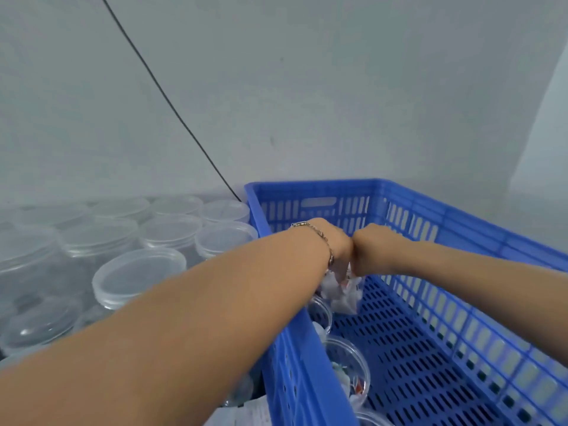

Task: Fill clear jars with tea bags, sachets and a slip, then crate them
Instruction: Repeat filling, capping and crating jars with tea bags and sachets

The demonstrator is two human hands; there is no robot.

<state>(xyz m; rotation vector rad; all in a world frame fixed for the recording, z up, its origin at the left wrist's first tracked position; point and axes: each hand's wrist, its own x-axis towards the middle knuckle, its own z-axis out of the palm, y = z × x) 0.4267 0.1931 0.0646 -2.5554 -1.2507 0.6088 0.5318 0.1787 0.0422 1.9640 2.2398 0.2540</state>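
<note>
The crating step is in hand: both arms reach over the near left wall of the blue perforated plastic crate [399, 204], and the left hand [336, 241] and right hand [373, 250] meet, knuckles touching, over a clear plastic jar stuffed with white sachets and tea bags [342, 292]. The fingers of both hands curl down onto the jar's top; whether they grip its rim or a lid I cannot tell, since the hands hide it. The jar sits low inside the crate, against the left wall and towards the far end; whether it already rests on the crate floor is not clear. Nearer along that same wall stand more filled clear jars [347, 367] in a row. Outside the crate, to its left, a cluster of empty clear lidded jars [138, 275] waits on the bench. A thin bracelet [325, 241] circles the left wrist.

By my judgement, the next move calls for settling this jar upright at the head of the row, letting go, then drawing both hands back out of the crate to the left for another jar
</note>
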